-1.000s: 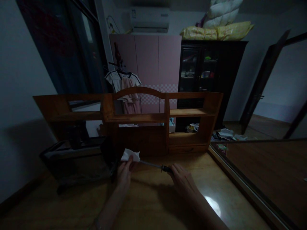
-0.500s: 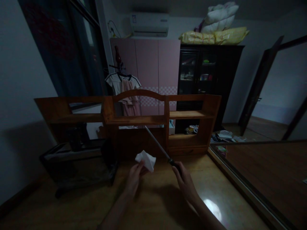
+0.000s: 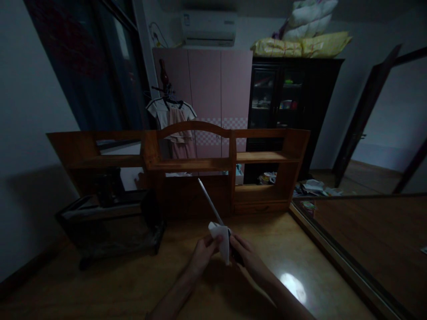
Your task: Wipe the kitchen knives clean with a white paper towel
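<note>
My right hand (image 3: 246, 258) is closed round the dark handle of a long thin metal rod (image 3: 210, 202), which slants up and to the left toward the wooden shelf unit (image 3: 187, 166). My left hand (image 3: 204, 252) pinches a crumpled white tissue (image 3: 220, 240) and presses it against the rod right at the handle. Both hands hover just above the wooden desk top (image 3: 140, 284), close together near its middle.
The shelf unit stands at the back of the desk. A dark bin (image 3: 110, 226) sits at the left. A second wooden surface (image 3: 373, 240) lies to the right. Behind are a pink wardrobe (image 3: 213, 93), a dark glass cabinet (image 3: 283, 102) and hanging clothes (image 3: 173, 120).
The rod swung from lying flat to pointing up and away. My left hand carried the tissue rightward from the rod's far end to the handle, where the two hands now meet.
</note>
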Tool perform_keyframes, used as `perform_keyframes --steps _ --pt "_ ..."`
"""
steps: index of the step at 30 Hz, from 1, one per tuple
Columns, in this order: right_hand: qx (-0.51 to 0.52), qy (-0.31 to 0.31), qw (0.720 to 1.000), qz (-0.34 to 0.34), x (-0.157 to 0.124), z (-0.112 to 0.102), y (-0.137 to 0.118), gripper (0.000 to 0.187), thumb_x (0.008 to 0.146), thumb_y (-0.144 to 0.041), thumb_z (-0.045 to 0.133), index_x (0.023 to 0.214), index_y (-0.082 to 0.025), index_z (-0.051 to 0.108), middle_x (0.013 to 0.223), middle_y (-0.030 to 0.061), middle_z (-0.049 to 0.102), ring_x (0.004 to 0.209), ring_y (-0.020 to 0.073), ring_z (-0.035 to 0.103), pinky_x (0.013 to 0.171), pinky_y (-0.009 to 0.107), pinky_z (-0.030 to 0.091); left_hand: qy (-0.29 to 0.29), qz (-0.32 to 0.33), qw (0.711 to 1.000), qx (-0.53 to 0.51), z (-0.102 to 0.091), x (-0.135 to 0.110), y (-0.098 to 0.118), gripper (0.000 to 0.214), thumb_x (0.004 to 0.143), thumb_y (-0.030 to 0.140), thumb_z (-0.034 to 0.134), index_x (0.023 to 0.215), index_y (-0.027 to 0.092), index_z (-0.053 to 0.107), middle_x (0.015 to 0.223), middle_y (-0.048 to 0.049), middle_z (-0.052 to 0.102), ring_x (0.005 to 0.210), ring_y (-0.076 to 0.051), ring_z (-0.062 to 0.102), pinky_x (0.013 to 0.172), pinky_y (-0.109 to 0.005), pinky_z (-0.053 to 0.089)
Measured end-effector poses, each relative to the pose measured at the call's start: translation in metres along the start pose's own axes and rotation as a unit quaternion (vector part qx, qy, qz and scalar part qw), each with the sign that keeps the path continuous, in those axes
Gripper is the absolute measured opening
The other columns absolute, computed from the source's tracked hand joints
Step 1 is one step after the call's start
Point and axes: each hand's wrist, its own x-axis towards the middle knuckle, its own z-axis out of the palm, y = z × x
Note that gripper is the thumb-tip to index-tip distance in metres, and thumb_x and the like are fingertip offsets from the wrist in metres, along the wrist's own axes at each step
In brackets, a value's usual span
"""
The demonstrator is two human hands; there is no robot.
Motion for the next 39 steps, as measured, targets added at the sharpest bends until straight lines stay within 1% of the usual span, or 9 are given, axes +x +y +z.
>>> perform_keyframes --steps 6,10,14,16,18,24,28,32,39 --pt "-0.143 0.019 0.985 -0.099 -0.004 0.003 -0.002 0.037 0.09 -0.047 0.038 0.112 -0.024 0.055 0.099 0.0034 0.06 0.092 0.0189 0.056 0.084 0.032 0.043 0.025 -0.002 1.0 -0.003 0.009 -0.008 -0.009 0.042 0.07 0.042 0.071 0.096 0.009 0.068 0.093 -0.0149 0.069 0.081 -0.024 0.065 0.068 -0.026 0.049" --pt "-0.241 0.013 0.959 -0.148 -0.01 0.004 -0.006 0.036 0.092 -0.044 0.035 0.118 -0.026 0.051 0.104 0.0045 0.06 0.099 0.0191 0.055 0.087 0.032 0.041 0.027 0.021 0.999 0.001 0.011 -0.012 -0.006 0.036 0.074 0.041 0.067 0.094 0.01 0.068 0.092 -0.0127 0.069 0.082 -0.022 0.064 0.07 -0.025 0.048" --pt "-0.306 0.019 0.938 -0.159 -0.009 -0.005 -0.006 0.038 0.091 -0.045 0.036 0.082 -0.02 0.063 0.082 0.0035 0.058 0.076 0.0154 0.056 0.073 0.027 0.042 0.036 0.044 0.998 0.022 0.009 -0.012 -0.002 0.033 0.077 0.04 0.064 0.094 0.011 0.067 0.089 -0.0105 0.069 0.083 -0.021 0.063 0.074 -0.025 0.047" --pt "-0.252 0.085 0.952 -0.154 -0.003 -0.015 -0.003 0.046 0.091 -0.047 0.034 0.067 -0.017 0.06 0.07 0.0023 0.053 0.066 0.0132 0.053 0.062 0.024 0.041 0.032 0.047 0.998 0.027 0.006 -0.01 -0.001 0.036 0.078 0.042 0.062 0.095 0.012 0.066 0.087 -0.0101 0.069 0.081 -0.021 0.064 0.074 -0.026 0.047" --pt "-0.135 0.142 0.973 -0.122 0.007 -0.03 -0.001 0.046 0.09 -0.051 0.034 0.076 -0.017 0.061 0.06 -0.0009 0.047 0.054 0.0112 0.047 0.051 0.023 0.037 0.015 0.043 0.998 0.033 0.003 -0.008 0.001 0.039 0.077 0.046 0.062 0.094 0.011 0.065 0.083 -0.0101 0.069 0.076 -0.02 0.063 0.071 -0.027 0.048" --pt "0.145 0.136 0.979 -0.053 0.027 -0.058 -0.006 0.049 0.079 -0.06 0.049 0.098 -0.017 0.061 0.062 -0.0029 0.047 0.04 0.0061 0.034 0.037 0.021 0.028 -0.05 0.012 0.983 0.176 -0.003 -0.011 0.01 0.044 0.079 0.052 0.056 0.087 0.009 0.065 0.073 -0.0077 0.065 0.054 -0.012 0.053 0.048 -0.019 0.035" --pt "0.135 0.129 0.978 -0.094 0.023 -0.057 -0.01 0.038 0.079 -0.051 0.055 0.102 -0.021 0.057 0.065 -0.0035 0.049 0.042 0.0057 0.037 0.037 0.02 0.03 -0.097 0.011 0.968 0.229 0.001 -0.015 0.007 0.046 0.08 0.053 0.054 0.086 0.009 0.066 0.074 -0.0061 0.064 0.059 -0.014 0.053 0.052 -0.021 0.035" --pt "0.053 0.139 0.983 -0.108 0.018 -0.059 -0.009 0.027 0.08 -0.046 0.057 0.085 -0.019 0.057 0.059 -0.0051 0.046 0.041 0.0058 0.037 0.035 0.019 0.028 -0.112 0.003 0.959 0.262 0.004 -0.017 0.001 0.047 0.081 0.053 0.05 0.083 0.01 0.065 0.071 -0.0046 0.061 0.059 -0.014 0.051 0.053 -0.022 0.034" --pt "0.034 0.213 0.973 -0.085 0.024 -0.064 0.01 0.035 0.075 -0.052 0.06 0.07 -0.019 0.05 0.052 -0.005 0.048 0.041 0.0085 0.046 0.036 0.02 0.034 -0.114 0.065 0.945 0.301 0.012 -0.02 0.008 0.043 0.085 0.05 0.045 0.078 0.012 0.063 0.074 -0.0041 0.059 0.067 -0.016 0.051 0.061 -0.023 0.037"
